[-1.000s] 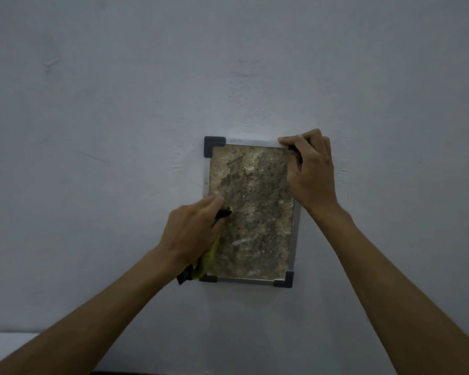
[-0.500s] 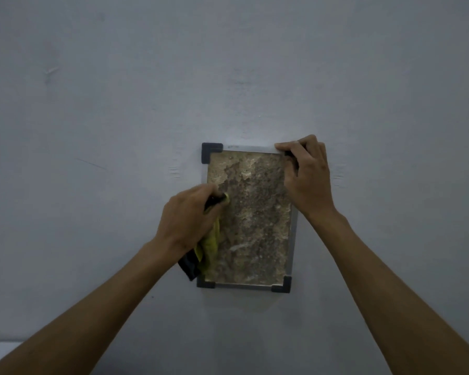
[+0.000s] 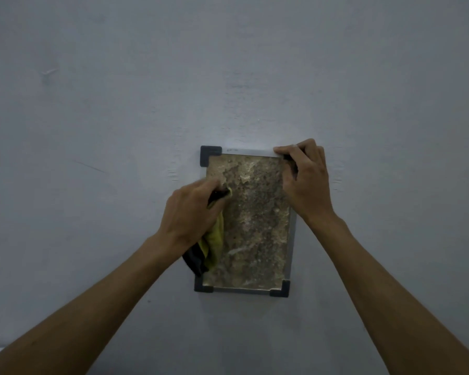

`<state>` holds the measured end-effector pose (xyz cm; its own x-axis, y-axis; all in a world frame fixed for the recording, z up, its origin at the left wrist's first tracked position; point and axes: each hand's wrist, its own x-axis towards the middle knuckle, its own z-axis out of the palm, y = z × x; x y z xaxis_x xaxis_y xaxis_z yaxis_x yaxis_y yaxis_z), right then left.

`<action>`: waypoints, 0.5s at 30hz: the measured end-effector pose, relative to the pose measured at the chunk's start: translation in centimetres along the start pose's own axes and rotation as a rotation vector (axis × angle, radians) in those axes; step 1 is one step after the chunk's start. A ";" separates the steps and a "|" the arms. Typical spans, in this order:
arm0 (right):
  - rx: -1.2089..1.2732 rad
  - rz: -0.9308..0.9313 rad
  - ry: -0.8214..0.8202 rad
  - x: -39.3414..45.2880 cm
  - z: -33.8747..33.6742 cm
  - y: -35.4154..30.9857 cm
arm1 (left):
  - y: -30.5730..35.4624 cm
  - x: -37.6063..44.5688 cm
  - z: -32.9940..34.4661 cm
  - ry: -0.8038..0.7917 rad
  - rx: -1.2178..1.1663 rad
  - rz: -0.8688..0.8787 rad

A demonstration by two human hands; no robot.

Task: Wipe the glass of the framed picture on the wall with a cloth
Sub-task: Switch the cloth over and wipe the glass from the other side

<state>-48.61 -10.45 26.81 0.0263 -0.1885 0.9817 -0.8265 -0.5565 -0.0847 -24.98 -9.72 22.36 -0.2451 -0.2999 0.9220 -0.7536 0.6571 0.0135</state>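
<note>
A plain pale grey wall (image 3: 119, 104) fills the view, scuffed in a few spots. On it hangs one framed picture (image 3: 255, 212) with a mottled brown image, thin silver edges and three dark corner caps showing. Two bare hands are on it: the right hand (image 3: 305, 185) curls its fingers over the top right corner; the left hand (image 3: 191, 212) grips one yellow and black cloth (image 3: 214, 242) against the glass's left side. No writing is legible
</note>
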 end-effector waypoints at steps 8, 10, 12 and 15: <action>-0.009 -0.001 0.012 0.0 0.2 0.2 | 0.2 -1.8 1.1 -0.154 0.006 0.102; -0.010 0.002 0.012 0.0 0.2 0.2 | 0.2 -2.2 1.2 -0.222 0.075 0.168; -0.010 0.005 0.009 0.0 0.2 0.1 | 0.2 -1.3 0.6 -0.235 0.105 0.183; -0.018 0.000 0.009 0.1 0.1 0.1 | 0.4 0.8 -0.3 -0.109 0.086 0.123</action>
<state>-48.61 -10.58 26.84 0.0216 -0.1812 0.9832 -0.8365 -0.5418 -0.0814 -25.34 -9.48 23.21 -0.3997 -0.2975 0.8670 -0.7622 0.6333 -0.1341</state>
